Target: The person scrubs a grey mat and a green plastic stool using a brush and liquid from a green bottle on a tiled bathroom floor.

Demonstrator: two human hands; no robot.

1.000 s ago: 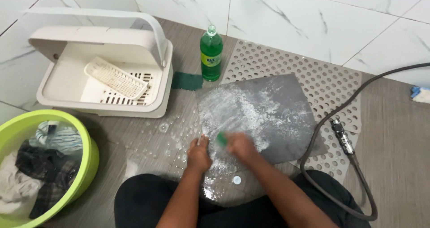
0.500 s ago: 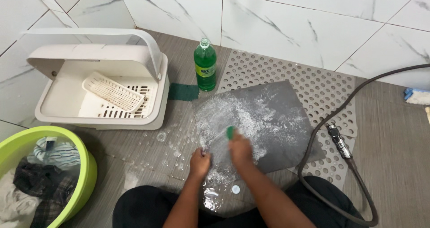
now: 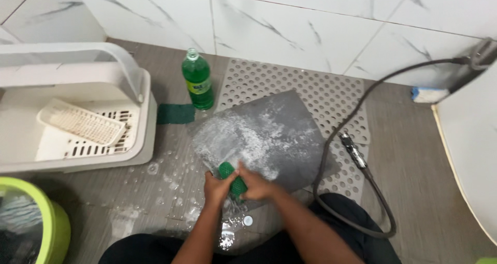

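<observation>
Brush (image 3: 231,178), green, sits at the near edge of the soapy grey mat (image 3: 269,134), its long axis running from upper left down toward the person. Right hand (image 3: 256,185) is closed around its lower end; left hand (image 3: 216,185) cups its other side, fingers curled against it. Beyond stand a green bottle (image 3: 198,85), a perforated floor mat (image 3: 290,85) and a white basket (image 3: 77,113); a hose (image 3: 357,155) curls right.

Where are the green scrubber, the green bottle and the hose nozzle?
green scrubber (image 3: 231,178): head view, on its ribbed green body between the two hands.
green bottle (image 3: 198,85): head view, on the middle of its body.
hose nozzle (image 3: 353,151): head view, on the metal end piece lying on the perforated mat.
</observation>
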